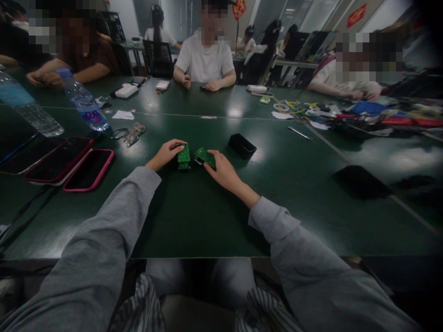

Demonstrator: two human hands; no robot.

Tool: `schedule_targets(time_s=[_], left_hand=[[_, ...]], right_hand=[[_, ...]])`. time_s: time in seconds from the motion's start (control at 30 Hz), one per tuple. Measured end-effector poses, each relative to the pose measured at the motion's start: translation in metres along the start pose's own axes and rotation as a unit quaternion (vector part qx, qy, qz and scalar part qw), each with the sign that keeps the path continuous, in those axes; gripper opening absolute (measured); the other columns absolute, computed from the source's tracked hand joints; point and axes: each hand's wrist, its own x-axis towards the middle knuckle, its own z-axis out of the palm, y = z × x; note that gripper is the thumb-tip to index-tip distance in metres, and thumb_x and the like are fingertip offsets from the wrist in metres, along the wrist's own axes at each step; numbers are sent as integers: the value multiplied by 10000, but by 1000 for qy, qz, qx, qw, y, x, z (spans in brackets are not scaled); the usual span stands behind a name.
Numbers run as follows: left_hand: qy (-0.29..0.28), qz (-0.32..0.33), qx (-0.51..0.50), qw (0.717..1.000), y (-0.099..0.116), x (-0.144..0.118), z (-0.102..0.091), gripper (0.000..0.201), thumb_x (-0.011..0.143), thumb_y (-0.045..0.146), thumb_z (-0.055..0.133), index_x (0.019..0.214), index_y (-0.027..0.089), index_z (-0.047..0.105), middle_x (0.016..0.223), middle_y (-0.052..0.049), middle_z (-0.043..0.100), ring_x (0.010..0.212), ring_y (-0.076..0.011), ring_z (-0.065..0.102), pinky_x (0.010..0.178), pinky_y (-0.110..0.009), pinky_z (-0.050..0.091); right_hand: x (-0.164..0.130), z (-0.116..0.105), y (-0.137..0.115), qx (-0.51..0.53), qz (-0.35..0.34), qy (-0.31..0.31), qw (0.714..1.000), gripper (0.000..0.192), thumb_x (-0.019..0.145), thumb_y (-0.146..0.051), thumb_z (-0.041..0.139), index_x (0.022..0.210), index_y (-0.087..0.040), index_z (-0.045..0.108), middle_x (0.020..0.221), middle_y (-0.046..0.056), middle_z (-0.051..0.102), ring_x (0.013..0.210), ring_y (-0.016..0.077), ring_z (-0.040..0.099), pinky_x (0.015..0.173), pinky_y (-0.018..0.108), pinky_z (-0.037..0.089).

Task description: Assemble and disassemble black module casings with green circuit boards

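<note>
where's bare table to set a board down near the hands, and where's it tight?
Free: the wide patch between the hands and the near table edge; also right of the right hand, between black box and dark pad. Tight: left side, with phones, glasses and bottles; far right, with a clutter pile.

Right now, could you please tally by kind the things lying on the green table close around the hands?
Green circuit boards: 2, one at the left hand, one at the right hand
Phones with pink or red cases: 2
Water bottles: 2
Glasses: 1
Black box: 1
Total: 8
</note>
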Motion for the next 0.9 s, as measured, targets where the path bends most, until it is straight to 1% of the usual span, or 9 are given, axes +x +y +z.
schedule_targets(time_s=[0.1,0.27,0.6,0.77,0.9], left_hand=[[1,1,-7,1000,-1,1,1,324,863,351,595,1127,171,653,1123,-87,693,1010,-199,640,920,-384,519],[6,1,-16,1000,-4,3,2,313,849,354,609,1099,176,664,1107,-79,699,996,-193,637,915,-374,519],[3,9,-17,1000,-8,3,2,324,863,356,597,1124,172,651,1139,-87,690,1018,-195,640,937,-381,514],[3,12,-11,1000,-11,4,1,334,859,379,599,1122,180,653,1151,-85,684,1021,-196,636,932,-380,513],[-3,22,-8,1000,-13,5,0,354,866,392,591,1140,174,646,1146,-89,685,1023,-197,636,923,-372,512]], right_hand=[[0,-1,-1,2,-1,-1,1000,461,924,-322,539,1346,-156,456,1245,168,593,1124,296,602,925,488,527],[1,0,-1,3,-4,2,1000,457,916,-301,550,1344,-173,453,1288,167,580,1183,307,579,957,501,511],[1,-1,-2,4,0,0,1000,464,919,-305,547,1348,-154,456,1287,181,579,1192,317,578,966,508,508],[0,-3,-5,3,7,-8,1000,460,922,-315,545,1348,-165,455,1269,176,586,1179,317,583,943,512,518],[0,-4,-7,-5,-5,-15,1000,450,930,-335,538,1342,-167,464,1260,168,593,1163,313,587,940,507,517]])
